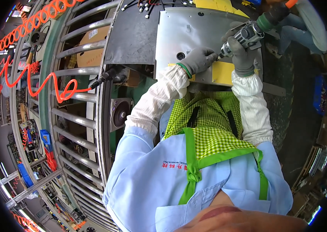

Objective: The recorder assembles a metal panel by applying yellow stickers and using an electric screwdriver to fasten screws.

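Note:
A silver power tool [246, 34] with a narrow nose and a dark green and black rear part is gripped in my gloved right hand [241, 58]. Its nose points left and down over a grey sheet-metal panel [188, 33]. My gloved left hand [198, 62] is above the panel's near part, its fingertips pinched together right by the nose. Whatever those fingers hold is too small to make out. Yellow patches [221, 73] show along the panel's near edge, and a round dark hole [180, 56] lies just left of my left hand.
Left of the panel is a dark work surface [132, 38] with black cables [146, 7] at its far end. Farther left runs a roller conveyor [79, 72], with another tool [103, 77] hanging on an orange coiled hose [57, 85]. Another person's legs [291, 40] are at the far right.

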Available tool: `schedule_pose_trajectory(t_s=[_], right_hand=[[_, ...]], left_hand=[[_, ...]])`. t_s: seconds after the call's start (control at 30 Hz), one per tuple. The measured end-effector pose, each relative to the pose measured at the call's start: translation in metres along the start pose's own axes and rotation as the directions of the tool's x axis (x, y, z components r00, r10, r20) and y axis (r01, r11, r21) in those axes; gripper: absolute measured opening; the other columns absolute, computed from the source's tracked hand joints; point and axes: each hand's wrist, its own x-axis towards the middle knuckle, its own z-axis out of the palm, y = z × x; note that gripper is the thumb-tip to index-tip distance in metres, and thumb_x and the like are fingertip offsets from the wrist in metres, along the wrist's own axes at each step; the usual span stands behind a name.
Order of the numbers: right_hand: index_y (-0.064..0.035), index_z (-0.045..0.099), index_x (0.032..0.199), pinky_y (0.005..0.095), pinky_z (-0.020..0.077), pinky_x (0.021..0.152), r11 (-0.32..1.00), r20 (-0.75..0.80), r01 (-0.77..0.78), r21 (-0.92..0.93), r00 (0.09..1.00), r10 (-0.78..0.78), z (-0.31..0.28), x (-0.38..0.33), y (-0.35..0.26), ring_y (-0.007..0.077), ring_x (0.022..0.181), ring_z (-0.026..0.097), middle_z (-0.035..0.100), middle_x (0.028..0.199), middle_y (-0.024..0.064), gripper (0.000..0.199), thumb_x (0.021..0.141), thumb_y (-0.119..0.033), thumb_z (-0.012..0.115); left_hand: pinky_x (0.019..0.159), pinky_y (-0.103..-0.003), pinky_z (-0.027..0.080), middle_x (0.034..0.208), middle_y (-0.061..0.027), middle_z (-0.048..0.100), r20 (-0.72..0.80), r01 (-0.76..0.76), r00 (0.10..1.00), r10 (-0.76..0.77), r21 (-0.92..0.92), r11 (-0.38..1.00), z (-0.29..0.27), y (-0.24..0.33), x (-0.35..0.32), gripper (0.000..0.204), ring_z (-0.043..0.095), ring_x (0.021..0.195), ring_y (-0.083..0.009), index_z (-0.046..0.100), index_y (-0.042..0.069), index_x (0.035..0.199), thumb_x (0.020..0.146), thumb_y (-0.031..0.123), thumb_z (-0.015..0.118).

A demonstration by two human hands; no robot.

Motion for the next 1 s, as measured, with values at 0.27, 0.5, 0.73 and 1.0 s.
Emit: schedule_pose_trajectory(t_s=[0.27,0.5,0.73,1.0], right_hand=[[0.0007,0.054,0.108,0.0284,0.0506,0.063,0.981,-0.036,-0.137,0.136,0.989,0.143,0.013,-0.013,-0.001,0.0142,0.070,0.061,0.064,0.084,0.0067,0.035,0.077,-0.009,0.065],[-0.0028,0.059,0.081,0.0252,0.0465,0.053,0.981,0.068,-0.012,-0.192,0.997,0.026,0.016,-0.006,0.000,0.0089,0.055,0.056,0.060,0.063,-0.0003,0.015,0.077,-0.010,0.071],[-0.0001,0.058,0.100,0.0224,0.0469,0.055,0.968,0.097,0.010,-0.252,0.995,0.015,0.011,-0.008,0.012,0.0073,0.060,0.057,0.061,0.074,0.0014,0.024,0.078,-0.002,0.068],[0.0003,0.054,0.111,0.0212,0.0464,0.052,0.985,0.083,-0.012,-0.174,0.996,0.027,0.005,-0.008,0.012,0.0082,0.061,0.057,0.061,0.082,0.0043,0.032,0.080,0.002,0.062]], left_hand=[[0.077,-0.038,0.051,0.086,-0.0157,0.069,0.034,-0.026,0.999,0.025,0.020,0.999,-0.001,-0.006,0.000,0.033,0.066,0.081,-0.0284,0.067,0.004,0.103,0.094,0.032,0.054],[0.075,-0.033,0.053,0.093,-0.0152,0.069,-0.110,-0.009,0.994,-0.023,-0.284,0.959,-0.004,-0.006,-0.003,0.029,0.067,0.082,-0.0246,0.066,0.003,0.107,0.095,0.027,0.055],[0.082,-0.029,0.055,0.111,-0.0161,0.064,-0.213,-0.403,0.825,0.524,0.427,0.809,-0.037,-0.007,-0.026,0.025,0.066,0.099,-0.0211,0.064,0.002,0.111,0.089,0.012,0.064],[0.076,-0.021,0.054,0.113,-0.0102,0.063,-0.146,-0.110,0.985,-0.088,-0.938,0.328,-0.030,0.003,-0.038,0.033,0.063,0.100,-0.0158,0.051,-0.001,0.126,0.099,0.017,0.052]])
